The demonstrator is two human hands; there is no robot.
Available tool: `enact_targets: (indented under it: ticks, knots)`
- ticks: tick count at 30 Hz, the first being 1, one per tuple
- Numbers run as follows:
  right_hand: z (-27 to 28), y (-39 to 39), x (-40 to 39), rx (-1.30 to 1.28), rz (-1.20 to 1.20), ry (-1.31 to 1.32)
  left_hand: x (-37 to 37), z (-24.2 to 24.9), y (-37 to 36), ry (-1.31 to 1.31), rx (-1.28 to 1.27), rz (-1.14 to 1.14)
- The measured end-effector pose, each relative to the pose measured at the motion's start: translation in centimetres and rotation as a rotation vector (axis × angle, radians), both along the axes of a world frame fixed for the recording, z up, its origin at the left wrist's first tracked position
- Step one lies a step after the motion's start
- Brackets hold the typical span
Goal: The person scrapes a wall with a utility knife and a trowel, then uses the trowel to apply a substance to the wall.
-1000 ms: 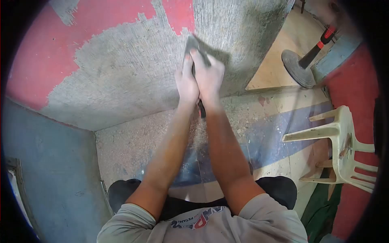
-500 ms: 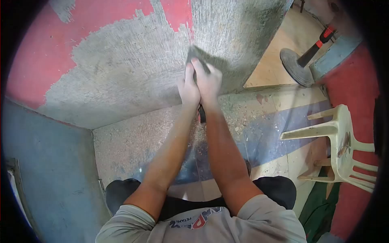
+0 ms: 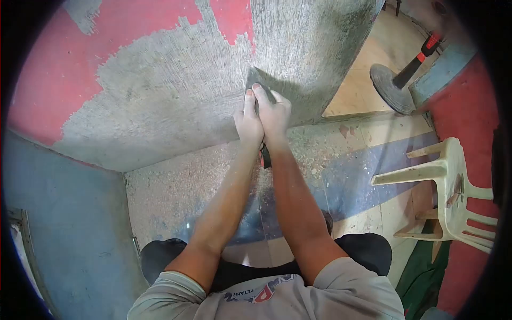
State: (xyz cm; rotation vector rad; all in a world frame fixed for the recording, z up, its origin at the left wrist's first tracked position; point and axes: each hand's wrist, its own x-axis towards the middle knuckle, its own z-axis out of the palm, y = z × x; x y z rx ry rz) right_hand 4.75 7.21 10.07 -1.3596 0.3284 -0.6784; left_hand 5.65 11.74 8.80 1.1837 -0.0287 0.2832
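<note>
Both of my hands, dusted white, are pressed together around a scraper (image 3: 253, 79). Its grey blade points up and rests against the wall (image 3: 176, 80), while a black and red handle end shows below my wrists. My left hand (image 3: 248, 125) is wrapped on the left side, thumb up along the blade. On the right side my right hand (image 3: 275, 120) grips too, its thumb also laid on the blade. Around the blade the wall is bare, scratched grey; ragged red paint (image 3: 138, 24) remains above and to the left.
Chips and dust cover the tiled floor (image 3: 176, 192) below the wall. A pale plastic chair (image 3: 445, 176) lies tipped at the right. Behind it, a round-based stand (image 3: 392, 88) leans in the opening. A blue-grey surface (image 3: 69, 224) borders the left side.
My two hands and the scraper have slid a little way down the wall, toward me. The grip looks the same.
</note>
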Motion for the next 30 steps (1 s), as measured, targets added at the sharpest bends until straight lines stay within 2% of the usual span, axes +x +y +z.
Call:
enact_targets:
  ticks: [1,4,5,7,10,12,13,14,16,19,22,25,26,29,30]
  knots:
    - [1.7,0.4,-0.2,0.019,-0.002,-0.006,0.0,0.8,0.1,0.025,-0.019,-0.026]
    - [6.0,0.0,1.2,-0.246,-0.054,-0.085,0.9,5.1,1.5,0.036,-0.035,-0.156]
    - [8.0,0.3,0.6,-0.199,-0.025,-0.03,0.5,5.7,1.5,0.031,-0.056,-0.166]
    - [6.1,0.3,0.9,-0.19,-0.047,-0.088,0.4,6.8,1.2,-0.007,-0.109,-0.182]
    - [2.9,-0.1,-0.2,-0.067,0.008,-0.042,0.0,1.3,0.7,0.054,0.121,-0.068]
    - [0.9,0.1,-0.6,0.031,0.0,-0.004,-0.5,0.4,-0.2,0.01,0.027,0.001]
    - [0.9,-0.2,-0.3,-0.007,0.014,0.032,-0.4,0.5,-0.5,-0.012,-0.019,0.033]
    - [1.1,-0.6,1.0,-0.084,-0.015,0.002,0.4,0.7,-0.3,-0.033,0.043,-0.006]
    - [4.2,-0.6,2.0,-0.225,-0.073,-0.023,0.5,5.2,1.3,-0.041,0.179,-0.091]
    - [8.0,-0.1,1.0,-0.082,0.047,-0.03,0.6,7.5,1.5,0.035,0.011,-0.188]
    - [3.2,0.0,0.5,-0.163,-0.052,-0.073,0.6,2.1,1.3,-0.009,0.203,-0.09]
    - [0.4,0.5,-0.2,-0.107,-0.074,-0.026,0.3,-1.0,-0.2,-0.038,-0.074,-0.005]
    - [0.2,0.0,0.6,-0.139,-0.061,-0.055,1.2,-1.4,-0.1,-0.047,-0.022,-0.042]
    - [6.8,-0.2,1.1,-0.274,-0.075,-0.172,1.3,5.2,1.5,-0.005,0.149,-0.122]
    - [9.5,-0.1,0.5,-0.142,0.019,-0.051,1.0,6.5,1.6,0.026,0.127,-0.143]
